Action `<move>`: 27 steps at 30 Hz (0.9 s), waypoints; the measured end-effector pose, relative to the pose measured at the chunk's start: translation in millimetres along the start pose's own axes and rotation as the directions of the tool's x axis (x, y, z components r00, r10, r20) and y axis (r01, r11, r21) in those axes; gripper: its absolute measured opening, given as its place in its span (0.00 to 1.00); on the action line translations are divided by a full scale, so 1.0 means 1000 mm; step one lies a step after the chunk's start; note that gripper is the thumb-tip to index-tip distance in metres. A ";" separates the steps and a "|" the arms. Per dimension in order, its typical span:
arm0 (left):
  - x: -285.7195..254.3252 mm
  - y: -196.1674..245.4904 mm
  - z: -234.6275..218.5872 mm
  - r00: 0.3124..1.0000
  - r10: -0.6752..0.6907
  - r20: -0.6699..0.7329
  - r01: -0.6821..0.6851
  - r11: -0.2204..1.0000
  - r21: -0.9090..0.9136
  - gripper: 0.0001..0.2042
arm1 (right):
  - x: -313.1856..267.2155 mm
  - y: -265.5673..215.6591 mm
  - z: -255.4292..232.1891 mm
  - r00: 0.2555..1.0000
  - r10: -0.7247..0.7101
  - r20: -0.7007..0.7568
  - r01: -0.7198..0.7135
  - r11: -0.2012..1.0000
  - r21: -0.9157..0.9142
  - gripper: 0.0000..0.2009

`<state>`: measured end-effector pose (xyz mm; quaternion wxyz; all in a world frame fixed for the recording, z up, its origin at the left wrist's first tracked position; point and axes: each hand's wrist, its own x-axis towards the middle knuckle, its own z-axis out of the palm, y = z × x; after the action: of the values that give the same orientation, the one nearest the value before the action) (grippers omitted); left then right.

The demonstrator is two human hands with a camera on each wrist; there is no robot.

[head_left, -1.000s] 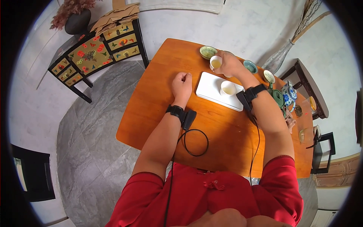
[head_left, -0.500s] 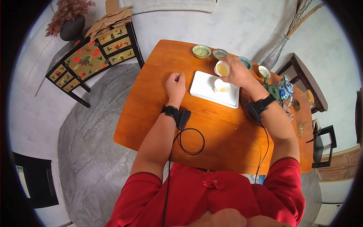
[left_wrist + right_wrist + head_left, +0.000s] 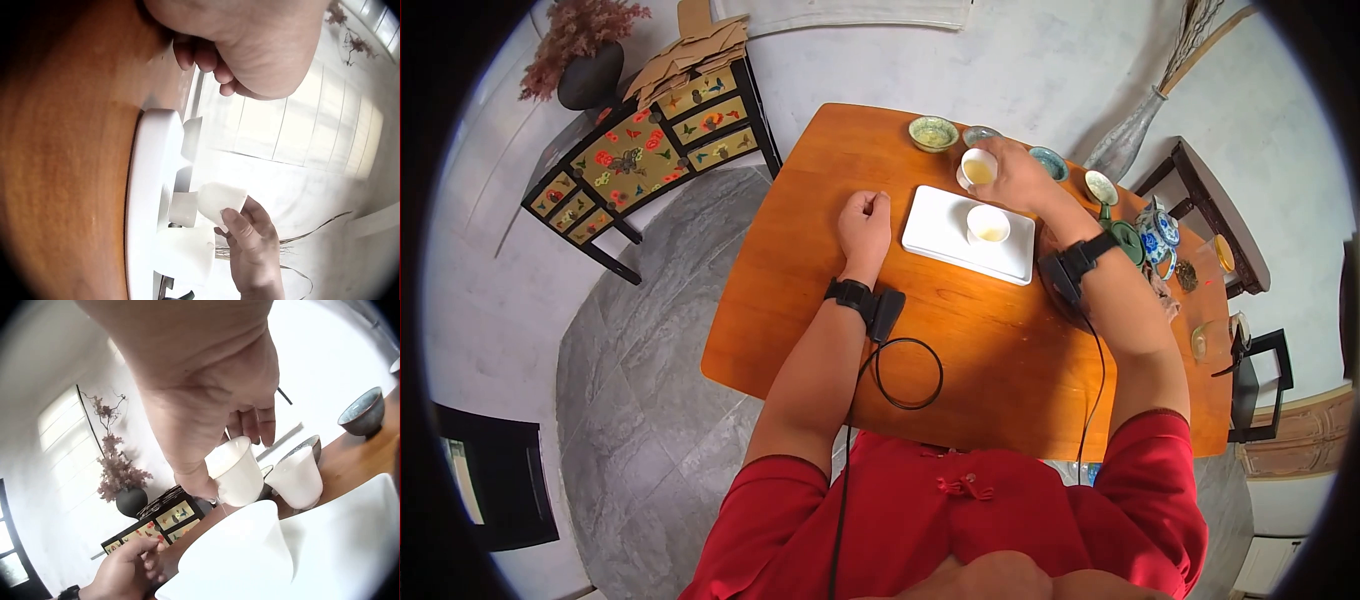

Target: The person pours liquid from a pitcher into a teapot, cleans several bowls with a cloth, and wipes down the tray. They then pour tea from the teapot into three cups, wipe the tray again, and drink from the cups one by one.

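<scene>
My right hand (image 3: 1025, 180) pinches a small white teacup (image 3: 978, 171) between thumb and fingers, above the far edge of the white tray (image 3: 930, 228). Pale yellow tea shows inside it. A second white cup (image 3: 988, 226), with a little pale liquid, stands on the tray in front of that hand. In the right wrist view, a third white cup (image 3: 299, 480) is just beyond the held one; the hand hides it in the head view. Left of the tray, my left hand (image 3: 865, 232) rests on the table, fingers loosely curled around nothing.
Green and blue-grey bowls (image 3: 934, 134) line the table's far edge. To the right are a white-faced strainer (image 3: 1100, 187), a green teapot (image 3: 1124, 242) and a blue-and-white teapot (image 3: 1157, 234). A black cable (image 3: 940, 375) loops beside the left forearm.
The right hand brought the held cup toward the cup on the tray, tilted close behind it, then drew it slightly back and away. The left hand stays in place; the head view shifted slightly.
</scene>
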<state>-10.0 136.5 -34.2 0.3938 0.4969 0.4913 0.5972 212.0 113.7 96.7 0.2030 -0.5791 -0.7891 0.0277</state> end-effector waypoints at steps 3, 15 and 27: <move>0.000 0.000 0.000 1.000 -0.016 -0.001 0.016 1.000 -0.004 0.08 | 0.022 0.001 0.008 0.959 0.218 0.181 -0.241 0.964 0.113 0.33; 0.002 -0.004 0.001 1.000 -0.008 -0.019 0.007 0.999 -0.037 0.11 | 0.054 0.003 0.033 0.944 0.229 0.239 -0.223 0.973 -0.054 0.29; 0.002 -0.004 0.000 1.000 -0.004 -0.017 0.003 0.999 -0.035 0.10 | 0.051 0.008 0.033 0.922 0.251 0.295 -0.255 0.967 -0.024 0.35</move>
<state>-10.1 139.4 -37.9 0.3993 0.4838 0.4850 0.6093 194.6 169.8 78.7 0.0818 -0.6639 -0.7289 0.1458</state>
